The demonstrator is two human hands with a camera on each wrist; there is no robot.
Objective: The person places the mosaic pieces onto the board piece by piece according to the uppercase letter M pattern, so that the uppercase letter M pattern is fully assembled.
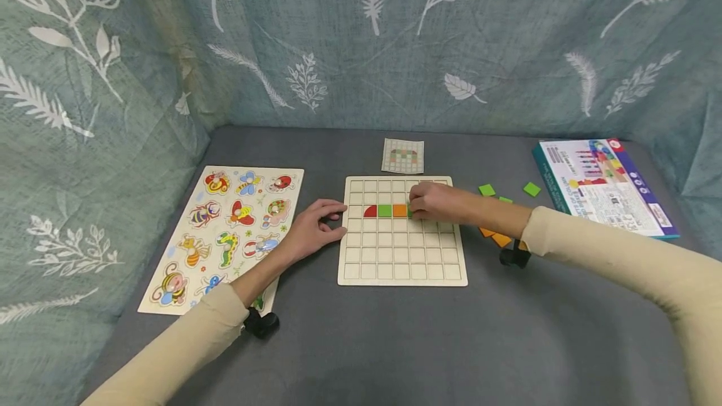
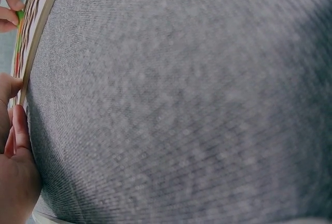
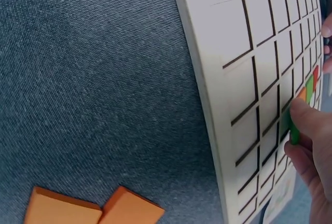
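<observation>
Placement seems underway: at the pale wooden grid board (image 1: pixel 395 255), a flat green tile (image 3: pixel 294 133) is pinched by the right hand (image 1: pixel 431 200), the left hand (image 1: pixel 311 230) spread; alignment seems needed.

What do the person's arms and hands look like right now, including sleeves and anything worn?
The plain cream fabric left sleeve and matching right sleeve end partway down the forearms. A small black left wrist device and a similar right wrist device show near the cuffs. The left hand and right hand are bare, without gloves.
</observation>
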